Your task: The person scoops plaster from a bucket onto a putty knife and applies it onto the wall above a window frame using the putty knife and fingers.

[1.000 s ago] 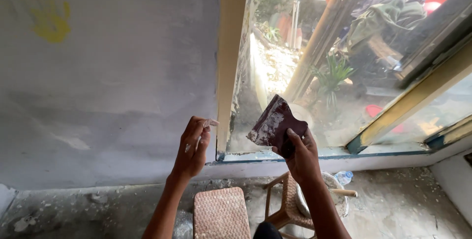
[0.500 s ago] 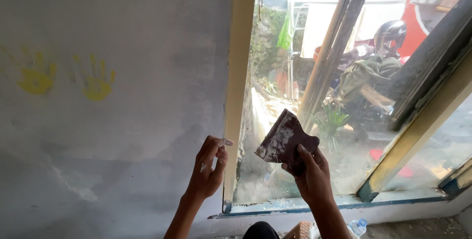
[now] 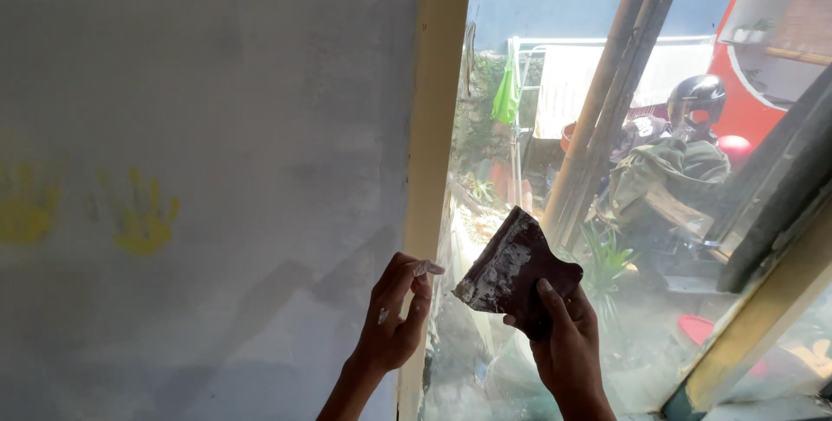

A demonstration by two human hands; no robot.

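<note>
**One scraper, two hands, at the edge of the window frame**

My right hand (image 3: 568, 343) is closed around the handle of a single putty scraper (image 3: 511, 269), thumb laid up along its back. The broad blade is dark and smeared with pale, dried filler, thickest toward its working edge, and it tilts up and to the left, in front of the lower part of the window pane (image 3: 555, 83) rather than pressed against it, as far as I can tell.

My left hand (image 3: 394, 321) is raised just beside the scraper, a small gap between them. Its fingers are curled in narrow, thumb and forefinger pinched on one small whitish lump of filler (image 3: 427, 268) at the fingertips. A fleck of the same pale stuff sits on the back of that hand. The hand lies over the lower stretch of the yellow frame post (image 3: 433, 126), the one upright strip that divides the wall from the glass.

To the left of the post is the grey plastered wall (image 3: 217, 83), carrying two yellow handprints (image 3: 139, 222) near its left edge, side by side, one partly cut off by the picture's border.

Through the glass I count two slanting poles (image 3: 607, 109), one green cloth (image 3: 505, 92) hanging, one person in a dark helmet (image 3: 698, 100) seated outside, and a red wall behind. A second yellow frame bar (image 3: 763, 317) runs diagonally across the lower right corner.
</note>
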